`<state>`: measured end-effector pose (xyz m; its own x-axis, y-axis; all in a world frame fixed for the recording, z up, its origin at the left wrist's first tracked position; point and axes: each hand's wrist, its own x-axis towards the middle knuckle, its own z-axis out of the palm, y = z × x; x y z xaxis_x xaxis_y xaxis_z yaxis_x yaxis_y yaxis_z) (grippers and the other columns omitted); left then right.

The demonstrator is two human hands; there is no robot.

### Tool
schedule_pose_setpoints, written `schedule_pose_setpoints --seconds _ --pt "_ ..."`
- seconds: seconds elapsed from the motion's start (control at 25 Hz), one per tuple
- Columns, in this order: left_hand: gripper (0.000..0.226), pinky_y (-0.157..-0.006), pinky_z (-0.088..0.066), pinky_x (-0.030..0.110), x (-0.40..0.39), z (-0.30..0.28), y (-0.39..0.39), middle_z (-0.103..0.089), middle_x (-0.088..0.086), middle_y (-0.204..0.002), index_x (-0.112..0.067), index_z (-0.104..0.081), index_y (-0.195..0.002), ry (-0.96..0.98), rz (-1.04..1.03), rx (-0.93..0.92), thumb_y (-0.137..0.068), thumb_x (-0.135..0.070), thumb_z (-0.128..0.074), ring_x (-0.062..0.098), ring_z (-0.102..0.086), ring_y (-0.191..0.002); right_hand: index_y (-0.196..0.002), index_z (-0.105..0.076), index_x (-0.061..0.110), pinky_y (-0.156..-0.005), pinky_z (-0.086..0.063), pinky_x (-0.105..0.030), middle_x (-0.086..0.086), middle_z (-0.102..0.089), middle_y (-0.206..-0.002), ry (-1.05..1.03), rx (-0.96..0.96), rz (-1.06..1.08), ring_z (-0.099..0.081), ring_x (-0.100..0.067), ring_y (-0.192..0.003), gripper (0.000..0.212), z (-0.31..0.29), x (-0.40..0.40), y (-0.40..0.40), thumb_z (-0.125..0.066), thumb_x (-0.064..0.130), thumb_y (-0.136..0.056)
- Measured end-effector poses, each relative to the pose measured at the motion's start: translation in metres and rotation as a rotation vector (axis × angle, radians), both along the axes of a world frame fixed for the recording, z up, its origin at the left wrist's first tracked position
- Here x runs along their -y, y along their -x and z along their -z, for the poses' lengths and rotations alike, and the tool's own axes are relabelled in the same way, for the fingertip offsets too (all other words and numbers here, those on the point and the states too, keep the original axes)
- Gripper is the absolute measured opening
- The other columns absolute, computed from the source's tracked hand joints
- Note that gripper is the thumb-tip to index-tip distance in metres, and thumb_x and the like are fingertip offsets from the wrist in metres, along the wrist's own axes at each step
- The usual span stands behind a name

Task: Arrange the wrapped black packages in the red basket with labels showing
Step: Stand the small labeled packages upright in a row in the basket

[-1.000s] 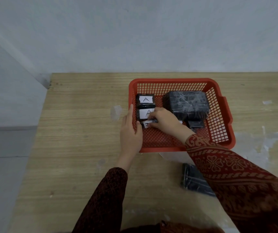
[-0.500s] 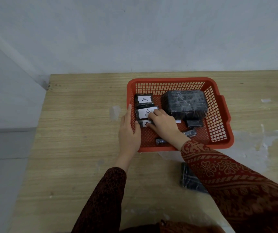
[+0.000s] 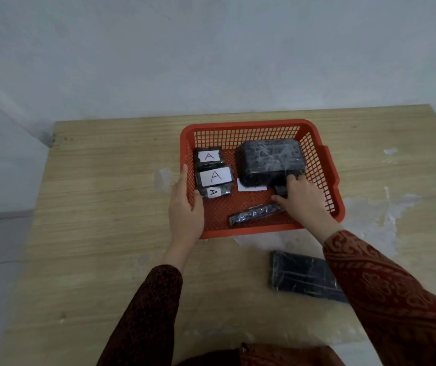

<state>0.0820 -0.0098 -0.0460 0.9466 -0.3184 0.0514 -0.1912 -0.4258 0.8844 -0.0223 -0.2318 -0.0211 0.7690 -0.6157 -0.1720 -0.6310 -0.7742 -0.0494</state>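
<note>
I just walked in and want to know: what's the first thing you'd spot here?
The bright red basket on the wooden table jumps out, with three black packages labelled A lined up along its left side. A big black wrapped package fills its far right, and the right hand reaches in beside it.

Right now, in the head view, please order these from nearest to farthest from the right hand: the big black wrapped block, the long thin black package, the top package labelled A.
From the right hand:
1. Long thin black package, beside the thumb; big black wrapped block, at the fingers: too close to call.
2. Top package labelled A, far-left basket corner.
</note>
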Motion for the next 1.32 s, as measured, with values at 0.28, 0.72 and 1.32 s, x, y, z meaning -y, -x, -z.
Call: schedule_pose_setpoints --seconds 0.28,0.72,1.32 --pt "0.059 -0.094 -0.020 -0.005 -0.001 -0.002 0.000 -0.035 -0.020 -0.133 -0.024 -0.026 -0.149 0.000 0.023 -0.001 -0.096 -0.009 -0.045 -0.028 -0.026 -0.113 -0.122 -0.039 0.000 -0.086 -0.049 -0.047 -0.027 -0.045 -0.129 -0.146 0.015 0.184 -0.055 -0.043 -0.109 0.066 0.016 0.002 -0.008 -0.072 0.038 -0.079" --pt "0.060 -0.084 -0.022 -0.012 0.000 0.000 0.001 -0.037 -0.016 -0.126 -0.024 -0.025 -0.149 0.001 0.024 -0.005 -0.095 -0.008 -0.046 -0.037 -0.027 -0.104 -0.106 -0.063 0.008 -0.078 -0.049 -0.035 -0.013 -0.071 -0.095 -0.808 0.352 0.047 -0.065 -0.023 -0.086 0.026 -0.022 -0.012 -0.020 -0.068 0.023 -0.085" --pt "0.061 -0.085 -0.023 -0.010 -0.003 0.001 -0.003 -0.041 -0.015 -0.123 -0.028 -0.025 -0.149 -0.017 0.005 0.009 -0.094 -0.011 -0.046 -0.030 -0.032 -0.105 -0.071 -0.061 0.006 -0.070 -0.048 -0.035 -0.012 -0.064 -0.083 -0.491 0.243 -0.153 -0.057 -0.023 -0.078 0.019 0.024 -0.081 -0.069 -0.077 0.016 -0.075"
